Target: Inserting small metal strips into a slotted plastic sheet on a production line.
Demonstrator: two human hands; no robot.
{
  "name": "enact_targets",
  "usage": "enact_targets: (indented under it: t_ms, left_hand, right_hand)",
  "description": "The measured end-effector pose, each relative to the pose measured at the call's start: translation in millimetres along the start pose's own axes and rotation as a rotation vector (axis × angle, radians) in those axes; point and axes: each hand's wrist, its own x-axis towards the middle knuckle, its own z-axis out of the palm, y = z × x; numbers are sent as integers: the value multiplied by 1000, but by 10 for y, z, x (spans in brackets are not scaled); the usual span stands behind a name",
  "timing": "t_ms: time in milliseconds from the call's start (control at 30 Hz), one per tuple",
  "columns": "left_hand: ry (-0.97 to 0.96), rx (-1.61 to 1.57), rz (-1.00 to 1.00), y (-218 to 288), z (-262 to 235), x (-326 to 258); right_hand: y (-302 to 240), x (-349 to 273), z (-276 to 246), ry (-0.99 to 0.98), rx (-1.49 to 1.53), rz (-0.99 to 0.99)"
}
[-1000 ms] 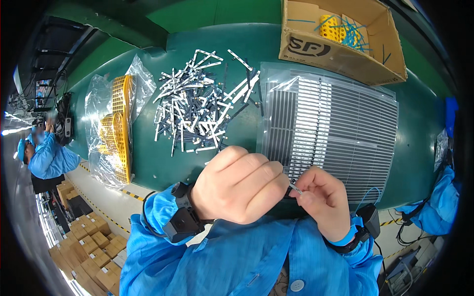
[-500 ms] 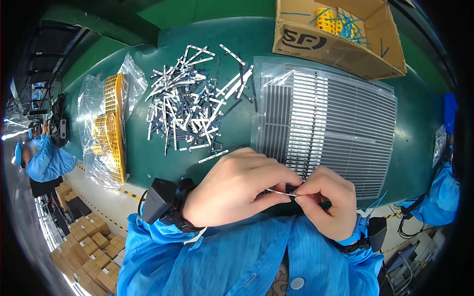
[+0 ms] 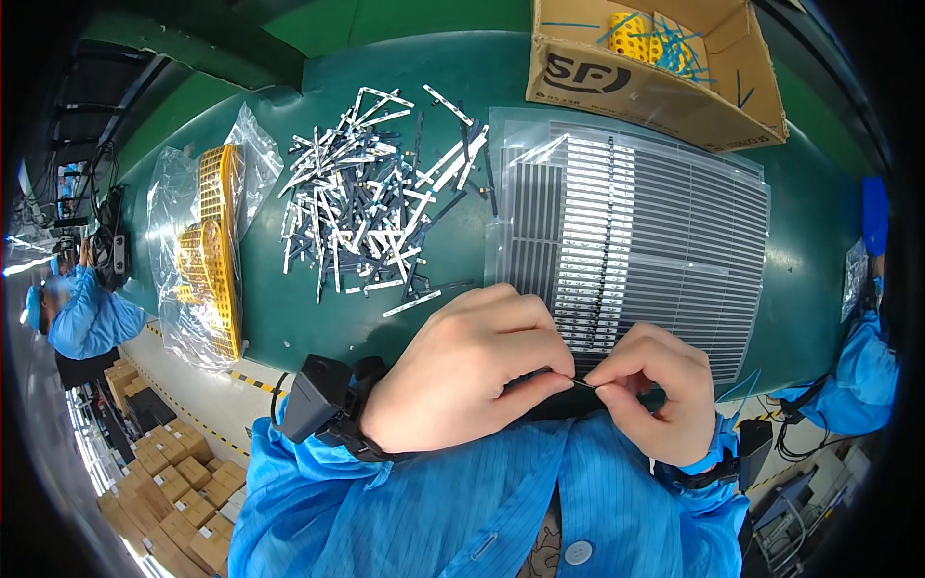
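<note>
Close to my body, in front of the table edge, my left hand (image 3: 472, 366) and my right hand (image 3: 663, 390) face each other. Both are closed in a pinch, thumb against forefinger, on a thin narrow strip (image 3: 584, 384). Only a short dark edge of it shows between the fingertips; the fingers cover the rest. Just beyond my hands lies a clear plastic sheet (image 3: 694, 241) with rows of grey strips. A column of white printed strips (image 3: 584, 231) lies on it. Further left is a loose pile of black and white strips (image 3: 371, 207).
An open cardboard box (image 3: 665, 96) with yellow perforated parts and blue ties stands at the far right. Yellow perforated parts (image 3: 226, 260) lie in clear plastic at the left of the green table (image 3: 308, 332). People in blue (image 3: 92, 313) sit on both sides.
My right hand has shifted slightly right, widening the space between my fingertips. The strip now shows a thin dark edge where a paler length was visible. The view has shifted a little.
</note>
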Motion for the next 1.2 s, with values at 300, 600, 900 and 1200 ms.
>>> enact_targets:
  t_ms: [300, 600, 900, 1200]
  left_hand:
    - [-31, -15, 0, -13, 17, -18]
    - [-49, -196, 116, -70, 52, -42]
    - [-89, -262, 102, -66, 44, -83]
    - [112, -765, 112, -60, -92, -114]
  right_hand:
    - [37, -17, -3, -37, 22, 15]
    - [61, -5, 36, -103, 73, 39]
    - [5, 86, -9, -31, -45, 16]
    - [-188, 333, -388, 370, -289, -98]
